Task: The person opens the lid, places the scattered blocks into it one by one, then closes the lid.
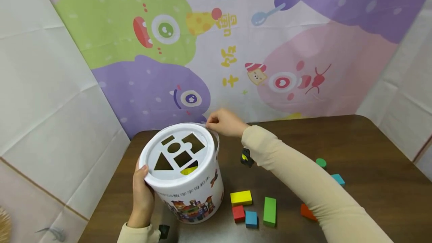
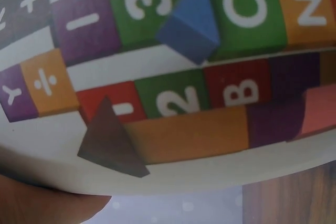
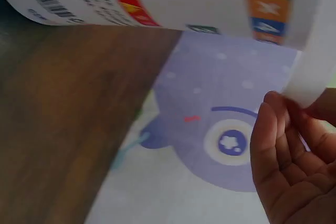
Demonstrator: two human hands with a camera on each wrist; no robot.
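A white shape-sorter bucket [image 1: 197,194] with printed toy blocks on its side stands tilted on the table. Its lid [image 1: 168,177] has several cut-out holes, and something yellow shows through one. At the bucket's left side my left hand [image 1: 141,194] holds the wall, thumb up by the rim; its other fingers are mostly hidden behind. Past the far right of the rim, my right hand [image 1: 226,122] pinches the clear-white carrying handle [image 3: 317,66] between thumb and fingers. The left wrist view shows the printed wall and a bit of the hand [image 2: 47,203].
To the bucket's right lie a yellow block [image 1: 241,198], a red block [image 1: 238,213], a blue block [image 1: 251,219] and a green block [image 1: 269,211]. An orange block [image 1: 308,212], a light-blue block [image 1: 338,179] and a green round block [image 1: 321,163] lie near the right arm.
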